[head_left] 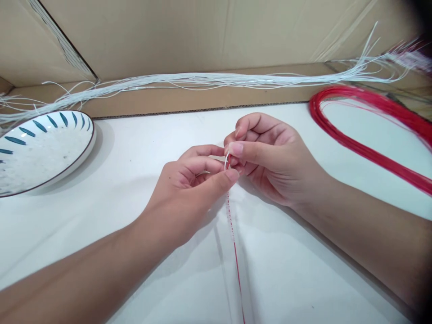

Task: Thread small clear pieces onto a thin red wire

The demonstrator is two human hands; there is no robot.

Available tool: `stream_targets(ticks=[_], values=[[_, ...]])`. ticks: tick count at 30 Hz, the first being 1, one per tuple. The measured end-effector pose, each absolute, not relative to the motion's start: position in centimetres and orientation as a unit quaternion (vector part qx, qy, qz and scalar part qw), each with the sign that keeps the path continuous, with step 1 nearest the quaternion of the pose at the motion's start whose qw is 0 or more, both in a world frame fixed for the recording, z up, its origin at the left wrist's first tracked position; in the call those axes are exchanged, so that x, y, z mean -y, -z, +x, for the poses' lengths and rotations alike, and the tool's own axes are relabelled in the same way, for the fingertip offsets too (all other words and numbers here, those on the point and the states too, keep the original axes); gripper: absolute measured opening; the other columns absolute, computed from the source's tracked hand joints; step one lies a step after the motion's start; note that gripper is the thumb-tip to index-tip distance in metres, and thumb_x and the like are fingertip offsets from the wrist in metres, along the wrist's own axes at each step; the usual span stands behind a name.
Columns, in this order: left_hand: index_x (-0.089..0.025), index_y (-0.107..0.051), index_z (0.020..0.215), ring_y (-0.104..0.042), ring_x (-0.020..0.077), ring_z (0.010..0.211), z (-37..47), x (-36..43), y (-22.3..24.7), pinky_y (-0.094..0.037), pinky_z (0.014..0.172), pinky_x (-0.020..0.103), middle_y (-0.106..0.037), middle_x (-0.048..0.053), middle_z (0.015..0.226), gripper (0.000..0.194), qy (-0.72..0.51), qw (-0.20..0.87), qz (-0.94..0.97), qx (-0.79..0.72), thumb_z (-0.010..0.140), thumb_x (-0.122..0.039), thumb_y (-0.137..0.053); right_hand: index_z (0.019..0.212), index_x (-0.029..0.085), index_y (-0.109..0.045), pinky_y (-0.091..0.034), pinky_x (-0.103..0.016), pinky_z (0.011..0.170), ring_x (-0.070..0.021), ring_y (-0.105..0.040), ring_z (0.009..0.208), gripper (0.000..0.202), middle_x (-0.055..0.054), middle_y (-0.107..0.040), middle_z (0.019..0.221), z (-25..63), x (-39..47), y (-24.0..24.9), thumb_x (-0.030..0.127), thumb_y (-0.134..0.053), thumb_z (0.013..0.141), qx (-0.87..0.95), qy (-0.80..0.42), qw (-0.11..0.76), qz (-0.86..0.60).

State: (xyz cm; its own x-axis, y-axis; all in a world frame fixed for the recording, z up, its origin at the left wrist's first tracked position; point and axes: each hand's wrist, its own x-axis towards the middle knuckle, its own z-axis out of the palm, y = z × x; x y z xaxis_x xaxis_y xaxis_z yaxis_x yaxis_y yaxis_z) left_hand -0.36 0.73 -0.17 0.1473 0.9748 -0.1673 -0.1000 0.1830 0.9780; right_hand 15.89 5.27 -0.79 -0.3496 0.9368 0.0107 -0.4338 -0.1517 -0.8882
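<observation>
Both forearms bare, no sleeves; nails short, no rings/watch.

Free room vs. obstacles, head view. Open white table (135,148) lies left of the left hand (184,193), w/ the plate (43,150) blocking the far-left edge. Behind both hands a bare strip runs to the cardboard wall (202,40), which closes the back; white threads (209,81) lie along its foot. Right of the right hand (270,157) the red loop (364,148) bars the far-right side. Near centre, a red thread (236,256) hangs from the fingers; table on either side of it is open.
</observation>
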Motion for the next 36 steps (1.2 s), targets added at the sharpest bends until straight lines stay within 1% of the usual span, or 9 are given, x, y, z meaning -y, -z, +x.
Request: stream_targets(ticks=[4, 9, 13, 16, 23, 27, 30, 34, 36], values=[[-0.022, -0.078, 0.068, -0.065, 0.0266, 0.110, -0.1, -0.6, 0.0, -0.053, 0.093, 0.044, -0.066, 0.004, 0.124, 0.014, -0.456, 0.586, 0.454, -0.492, 0.081, -0.023, -0.074, 0.077, 0.018, -0.061, -0.053, -0.019, 0.052, -0.0079, -0.063, 0.056, 0.023, 0.004, -0.067, 0.067, 15.8, -5.3, 0.9, 0.009, -0.083, 0.073, 0.429, -0.699, 0.498, -0.281], [-0.022, -0.075, 0.061, -0.066, 0.0241, 0.106, -0.2, -0.7, 0.1, -0.054, 0.084, 0.037, -0.065, 0.002, 0.120, 0.018, -0.453, 0.585, 0.459, -0.492, 0.078, -0.020, -0.071, 0.081, 0.017, -0.063, -0.051, -0.018, 0.050, -0.0082, -0.063, 0.053, 0.028, 0.003, -0.067, 0.065, 15.6, -5.2, 1.1, 0.016, -0.088, 0.071, 0.435, -0.708, 0.484, -0.273], [-0.023, -0.075, 0.060, -0.064, 0.0252, 0.110, -0.3, -0.6, 0.2, -0.055, 0.076, 0.032, -0.063, 0.002, 0.120, 0.018, -0.456, 0.584, 0.450, -0.498, 0.078, -0.023, -0.072, 0.085, 0.016, -0.064, -0.052, -0.018, 0.051, -0.0077, -0.063, 0.055, 0.028, 0.003, -0.069, 0.068, 15.5, -5.1, 1.2, 0.011, -0.087, 0.071, 0.438, -0.726, 0.464, -0.256], [-0.024, -0.076, 0.062, -0.065, 0.0214, 0.101, -0.4, -0.6, 0.3, -0.055, 0.072, 0.031, -0.061, 0.001, 0.123, 0.019, -0.460, 0.587, 0.447, -0.495, 0.080, -0.028, -0.074, 0.088, 0.016, -0.066, -0.054, -0.018, 0.055, -0.0077, -0.065, 0.059, 0.025, 0.003, -0.070, 0.073, 15.4, -5.1, 1.2, 0.006, -0.082, 0.072, 0.435, -0.736, 0.459, -0.240], [-0.025, -0.077, 0.068, -0.064, 0.0203, 0.105, -0.8, -0.8, 0.9, -0.051, 0.089, 0.036, -0.062, 0.001, 0.117, 0.018, -0.478, 0.580, 0.454, -0.478, 0.085, -0.028, -0.073, 0.081, 0.015, -0.071, -0.045, -0.017, 0.052, -0.0048, -0.055, 0.053, 0.005, 0.003, -0.066, 0.065, 15.6, -5.1, 1.1, 0.016, -0.075, 0.081, 0.420, -0.723, 0.453, -0.310], [-0.024, -0.077, 0.067, -0.064, 0.0207, 0.103, -0.8, -0.7, 0.9, -0.050, 0.092, 0.038, -0.062, 0.002, 0.116, 0.019, -0.463, 0.582, 0.460, -0.485, 0.085, -0.029, -0.073, 0.075, 0.014, -0.072, -0.040, -0.018, 0.052, -0.0051, -0.051, 0.056, 0.015, 0.002, -0.064, 0.063, 15.6, -5.1, 1.4, 0.025, -0.082, 0.081, 0.454, -0.721, 0.433, -0.294], [-0.025, -0.078, 0.069, -0.064, 0.0196, 0.103, -0.7, -0.7, 0.9, -0.051, 0.092, 0.036, -0.063, 0.002, 0.116, 0.018, -0.464, 0.587, 0.466, -0.473, 0.085, -0.032, -0.075, 0.074, 0.015, -0.074, -0.037, -0.019, 0.051, -0.0056, -0.049, 0.055, 0.020, 0.002, -0.062, 0.060, 15.5, -5.0, 1.4, 0.030, -0.086, 0.079, 0.454, -0.727, 0.434, -0.278], [-0.024, -0.080, 0.077, -0.065, 0.0202, 0.099, -0.7, -1.0, 1.0, -0.052, 0.091, 0.037, -0.064, 0.004, 0.117, 0.025, -0.470, 0.592, 0.469, -0.457, 0.087, -0.046, -0.075, 0.069, 0.015, -0.076, -0.038, -0.020, 0.052, -0.0061, -0.049, 0.055, 0.020, 0.002, -0.061, 0.058, 15.5, -5.0, 1.1, 0.030, -0.089, 0.073, 0.441, -0.727, 0.444, -0.284], [-0.023, -0.080, 0.082, -0.066, 0.0224, 0.102, -0.7, -1.1, 1.2, -0.052, 0.094, 0.041, -0.064, 0.006, 0.119, 0.024, -0.464, 0.593, 0.482, -0.449, 0.088, -0.045, -0.074, 0.067, 0.015, -0.076, -0.038, -0.021, 0.053, -0.0066, -0.050, 0.055, 0.018, 0.001, -0.062, 0.059, 15.6, -5.0, 1.0, 0.029, -0.088, 0.072, 0.433, -0.732, 0.441, -0.287]])
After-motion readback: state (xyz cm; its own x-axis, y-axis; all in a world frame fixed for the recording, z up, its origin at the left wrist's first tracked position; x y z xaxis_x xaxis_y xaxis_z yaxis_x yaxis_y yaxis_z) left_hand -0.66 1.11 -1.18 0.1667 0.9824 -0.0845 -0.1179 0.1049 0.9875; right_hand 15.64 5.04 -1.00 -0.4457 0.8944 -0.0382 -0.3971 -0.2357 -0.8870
